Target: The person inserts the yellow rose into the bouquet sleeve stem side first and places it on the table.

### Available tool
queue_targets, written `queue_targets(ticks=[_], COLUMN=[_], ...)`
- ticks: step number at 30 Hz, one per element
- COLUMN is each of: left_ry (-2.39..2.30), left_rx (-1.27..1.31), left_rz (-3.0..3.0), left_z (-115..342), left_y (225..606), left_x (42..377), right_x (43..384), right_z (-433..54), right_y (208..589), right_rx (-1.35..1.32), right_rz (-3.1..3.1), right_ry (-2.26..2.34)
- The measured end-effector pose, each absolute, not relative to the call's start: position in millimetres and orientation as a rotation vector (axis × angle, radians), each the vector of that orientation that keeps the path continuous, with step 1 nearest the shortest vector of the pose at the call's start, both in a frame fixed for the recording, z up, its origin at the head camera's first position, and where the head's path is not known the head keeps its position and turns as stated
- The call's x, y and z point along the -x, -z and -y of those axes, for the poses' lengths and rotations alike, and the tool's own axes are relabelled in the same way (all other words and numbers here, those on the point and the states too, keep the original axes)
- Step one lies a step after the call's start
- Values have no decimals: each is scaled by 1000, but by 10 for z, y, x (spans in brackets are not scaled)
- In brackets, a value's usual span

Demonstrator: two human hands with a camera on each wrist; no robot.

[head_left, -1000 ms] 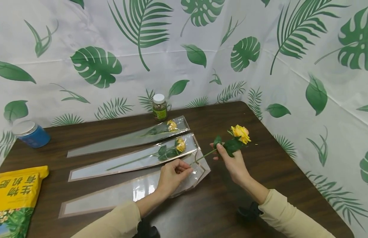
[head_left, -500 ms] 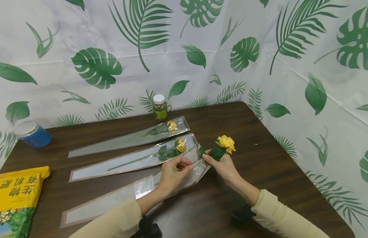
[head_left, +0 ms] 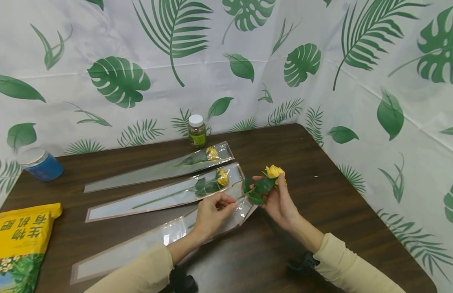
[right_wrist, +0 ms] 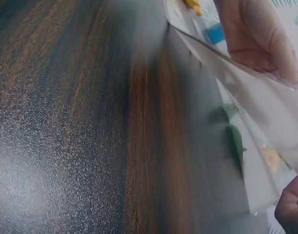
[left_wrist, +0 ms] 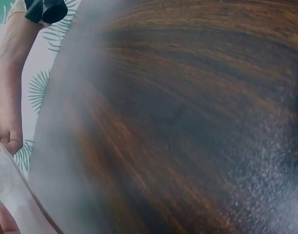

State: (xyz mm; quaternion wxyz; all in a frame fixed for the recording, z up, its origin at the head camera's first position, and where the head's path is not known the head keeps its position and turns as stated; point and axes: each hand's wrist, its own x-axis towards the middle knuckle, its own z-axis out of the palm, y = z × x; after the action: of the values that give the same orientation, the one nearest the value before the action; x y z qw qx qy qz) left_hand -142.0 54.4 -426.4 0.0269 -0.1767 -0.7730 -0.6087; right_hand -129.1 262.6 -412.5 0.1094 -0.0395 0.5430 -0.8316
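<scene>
My left hand pinches the edge of a long, tapered clear flower sleeve, nearest of three on the table. A yellow rose has its stem inside that sleeve, with bloom and green leaves outside the wide end. My right hand holds the rose from beneath, thumb up at the bloom and fingers behind the leaves. In the right wrist view, the sleeve spans between the left hand and the right fingers. In the left wrist view, the sleeve crosses the lower left corner.
Two sleeves with yellow roses lie beyond on the dark wooden table. A white-capped jar stands at the back. On the left are a blue tub and a yellow bag. Leaf-print cloth hangs behind.
My right hand has moved left with the rose, feeding its stem into the sleeve, then shifted its thumb from the stem to the bloom. The left hand keeps its pinch in nearly the same spot.
</scene>
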Motion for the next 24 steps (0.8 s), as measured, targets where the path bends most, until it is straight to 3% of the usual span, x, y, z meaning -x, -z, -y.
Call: queue_targets(ticks=[9,24], left_ry=[1887,1905], left_rx=[569,659], left_rz=[2367,2314], left_z=[-543,-537], left_y=[4262,4182], left_x=[1429,1463], right_x=[1318,1255], right_z=[-2699,-2633], right_y=[4149,4049], right_rx=[209,-41], right_rz=[-1539,-1942], right_ry=[2542,2229])
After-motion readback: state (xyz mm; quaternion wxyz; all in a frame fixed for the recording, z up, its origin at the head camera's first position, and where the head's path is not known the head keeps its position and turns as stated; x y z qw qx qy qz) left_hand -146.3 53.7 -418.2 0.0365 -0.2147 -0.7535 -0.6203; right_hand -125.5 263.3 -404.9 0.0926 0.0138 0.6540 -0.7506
